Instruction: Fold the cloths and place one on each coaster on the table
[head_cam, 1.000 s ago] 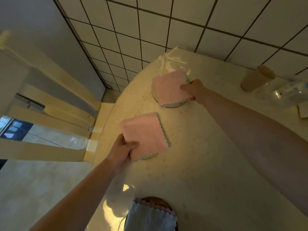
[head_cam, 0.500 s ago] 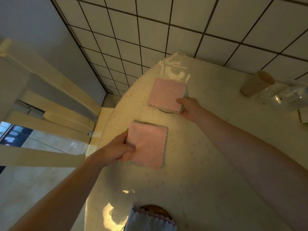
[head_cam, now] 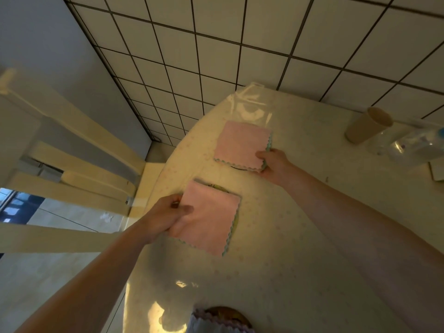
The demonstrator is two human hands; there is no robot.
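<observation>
Two folded pink cloths lie on the counter (head_cam: 300,236), each over a coaster and each pinched by one hand. The near pink cloth (head_cam: 211,219) has its left edge held in the grip of the left hand (head_cam: 163,217), thumb on top and fingers curled under; it covers most of the near coaster (head_cam: 219,188), of which only a thin yellow-green arc shows at the cloth's far edge and along its right side. The far pink cloth (head_cam: 242,145) is held at its near right corner by the right hand (head_cam: 274,162), clenched on the scalloped green-trimmed edge; the far coaster (head_cam: 239,167) under it shows only as a dark curved line just below the cloth's near edge. No brand, label or writing can be read on either cloth or coaster. At the bottom edge a third cloth (head_cam: 216,324), pale with a scalloped purple trim, is cut off by the frame and sits on a brown round coaster (head_cam: 230,312), also partly out of view. A crinkled clear plastic bag (head_cam: 249,106) lies just beyond the far cloth. To the right stands a tan cup (head_cam: 367,126), and beside it a clear plastic bottle (head_cam: 413,145) on its side, its label too blurred to read. A pale chair (head_cam: 72,145) stands to the left of the counter.
</observation>
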